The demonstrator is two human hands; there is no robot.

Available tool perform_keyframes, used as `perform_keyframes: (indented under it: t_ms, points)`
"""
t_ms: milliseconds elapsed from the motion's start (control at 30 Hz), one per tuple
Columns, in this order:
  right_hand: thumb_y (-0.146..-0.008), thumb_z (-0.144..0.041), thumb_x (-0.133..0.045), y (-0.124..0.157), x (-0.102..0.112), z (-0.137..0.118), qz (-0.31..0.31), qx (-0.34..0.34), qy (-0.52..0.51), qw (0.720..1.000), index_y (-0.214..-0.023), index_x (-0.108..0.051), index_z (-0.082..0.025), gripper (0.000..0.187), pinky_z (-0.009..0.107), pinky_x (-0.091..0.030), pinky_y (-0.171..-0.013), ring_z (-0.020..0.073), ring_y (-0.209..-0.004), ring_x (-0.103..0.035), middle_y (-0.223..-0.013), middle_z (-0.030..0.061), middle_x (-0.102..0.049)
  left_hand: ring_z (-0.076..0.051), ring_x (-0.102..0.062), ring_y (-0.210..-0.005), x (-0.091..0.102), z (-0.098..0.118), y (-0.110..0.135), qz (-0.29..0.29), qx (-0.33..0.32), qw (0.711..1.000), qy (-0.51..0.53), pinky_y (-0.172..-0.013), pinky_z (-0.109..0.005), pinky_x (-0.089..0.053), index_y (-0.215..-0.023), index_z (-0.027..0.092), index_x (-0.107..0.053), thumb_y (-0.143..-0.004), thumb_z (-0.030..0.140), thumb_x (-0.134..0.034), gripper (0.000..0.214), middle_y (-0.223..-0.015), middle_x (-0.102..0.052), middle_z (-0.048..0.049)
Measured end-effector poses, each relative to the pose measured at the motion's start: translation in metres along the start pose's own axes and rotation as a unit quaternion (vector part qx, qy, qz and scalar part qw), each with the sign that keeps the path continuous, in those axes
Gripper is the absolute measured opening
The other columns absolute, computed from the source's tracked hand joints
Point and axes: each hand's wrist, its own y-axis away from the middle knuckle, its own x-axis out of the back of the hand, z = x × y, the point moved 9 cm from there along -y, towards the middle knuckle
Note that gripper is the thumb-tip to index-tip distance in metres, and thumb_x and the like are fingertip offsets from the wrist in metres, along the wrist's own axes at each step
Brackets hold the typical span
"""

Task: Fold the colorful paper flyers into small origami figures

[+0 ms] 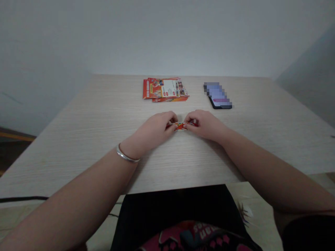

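A narrow folded strip of red and multicoloured printed paper (180, 126) lies low over the middle of the table. My left hand (157, 128) pinches its left end between thumb and fingers. At the other end, my right hand (206, 124) grips it the same way, thumb in front and fingers behind. Only the short middle part of the paper shows, as the fingers cover both ends. A silver bangle (126, 156) is on my left wrist.
Behind the hands lies a stack of red printed leaflets (165, 89). A phone (218, 96), partly pixelated, rests to its right. The pale wooden table (86, 139) meets a wall at the back. A black cable (23, 199) runs below the near left edge.
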Motion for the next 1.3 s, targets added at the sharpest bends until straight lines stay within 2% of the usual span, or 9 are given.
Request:
perform_keyframes:
  t_ms: [100,233,400,500,600,733,867,1067,1300]
  points:
    - [-0.087,-0.024,-0.067,0.000,0.001,0.003,-0.003,-0.028,-0.013,1.000,-0.083,-0.072,-0.020,0.008,0.031,-0.041,-0.073,0.0174,-0.076,-0.060,-0.082,0.0043,-0.072,-0.021,-0.063,-0.088,-0.002,0.006,0.002,-0.006,-0.044,0.999,0.002,-0.079,-0.033,-0.049,-0.112,0.016,-0.061,-0.092,0.031,-0.065,0.025,-0.101,-0.068,-0.0072]
    - [-0.084,-0.024,-0.069,0.001,-0.001,0.008,0.003,-0.055,-0.087,0.995,-0.084,-0.073,-0.020,0.005,0.031,-0.043,-0.072,0.0166,-0.075,-0.062,-0.082,0.0030,-0.073,-0.022,-0.062,-0.095,-0.003,0.009,0.003,-0.013,-0.064,0.998,-0.012,-0.085,-0.035,-0.050,-0.102,0.017,-0.062,-0.092,0.027,-0.065,0.015,-0.102,-0.066,-0.0076]
    - [-0.082,-0.025,-0.069,0.002,-0.012,0.018,-0.020,-0.095,-0.275,0.956,-0.085,-0.069,-0.021,0.005,0.029,-0.047,-0.066,0.0146,-0.070,-0.063,-0.076,0.0008,-0.072,-0.021,-0.061,-0.104,0.005,0.014,0.002,0.025,-0.092,0.994,0.046,-0.094,-0.036,-0.049,-0.095,0.017,-0.065,-0.093,0.021,-0.060,0.007,-0.105,-0.065,-0.0076]
    - [-0.083,-0.028,-0.069,0.003,-0.017,0.023,-0.049,-0.109,-0.305,0.945,-0.086,-0.067,-0.021,0.008,0.027,-0.044,-0.059,0.0129,-0.062,-0.060,-0.070,-0.0015,-0.069,-0.019,-0.061,-0.099,0.003,0.010,0.001,0.017,-0.074,0.994,0.082,-0.091,-0.034,-0.050,-0.089,0.018,-0.066,-0.093,0.023,-0.060,0.008,-0.100,-0.066,-0.0058]
    - [-0.085,-0.030,-0.068,0.004,-0.023,0.029,-0.086,-0.130,-0.293,0.943,-0.087,-0.068,-0.021,0.009,0.027,-0.040,-0.053,0.0126,-0.057,-0.058,-0.067,-0.0021,-0.069,-0.018,-0.062,-0.092,-0.001,0.003,0.000,0.004,-0.039,0.994,0.098,-0.084,-0.032,-0.051,-0.088,0.018,-0.067,-0.091,0.026,-0.061,0.010,-0.095,-0.067,-0.0046]
    - [-0.086,-0.026,-0.068,0.004,-0.025,0.031,-0.093,-0.135,-0.276,0.947,-0.085,-0.070,-0.022,0.005,0.028,-0.049,-0.061,0.0157,-0.069,-0.067,-0.079,0.0017,-0.076,-0.018,-0.062,-0.091,-0.003,0.005,0.001,-0.002,-0.050,0.996,0.070,-0.086,-0.033,-0.050,-0.090,0.017,-0.068,-0.091,0.022,-0.060,0.010,-0.095,-0.068,-0.0055]
    - [-0.085,-0.026,-0.070,0.002,-0.019,0.030,-0.053,-0.130,-0.239,0.961,-0.087,-0.073,-0.022,0.005,0.030,-0.053,-0.069,0.0167,-0.075,-0.069,-0.083,0.0033,-0.077,-0.020,-0.061,-0.093,-0.001,0.006,0.000,0.017,-0.050,0.998,0.035,-0.090,-0.036,-0.049,-0.090,0.017,-0.070,-0.090,0.019,-0.059,0.011,-0.092,-0.067,-0.0055]
    - [-0.086,-0.027,-0.067,0.001,-0.006,0.028,0.012,-0.113,-0.165,0.980,-0.080,-0.074,-0.019,0.012,0.030,-0.047,-0.066,0.0153,-0.068,-0.062,-0.074,0.0027,-0.072,-0.019,-0.058,-0.081,-0.006,0.004,-0.002,0.009,-0.027,1.000,0.005,-0.081,-0.033,-0.048,-0.086,0.014,-0.069,-0.090,0.017,-0.057,0.013,-0.083,-0.063,-0.0048]
    - [-0.085,-0.028,-0.074,-0.001,-0.007,-0.005,-0.005,-0.013,-0.043,0.999,-0.085,-0.076,-0.019,0.009,0.029,-0.041,-0.068,0.0150,-0.072,-0.058,-0.081,0.0036,-0.070,-0.017,-0.057,-0.077,-0.009,0.000,-0.003,0.004,-0.019,1.000,-0.002,-0.075,-0.031,-0.046,-0.087,0.015,-0.071,-0.090,0.018,-0.059,0.013,-0.083,-0.063,-0.0043]
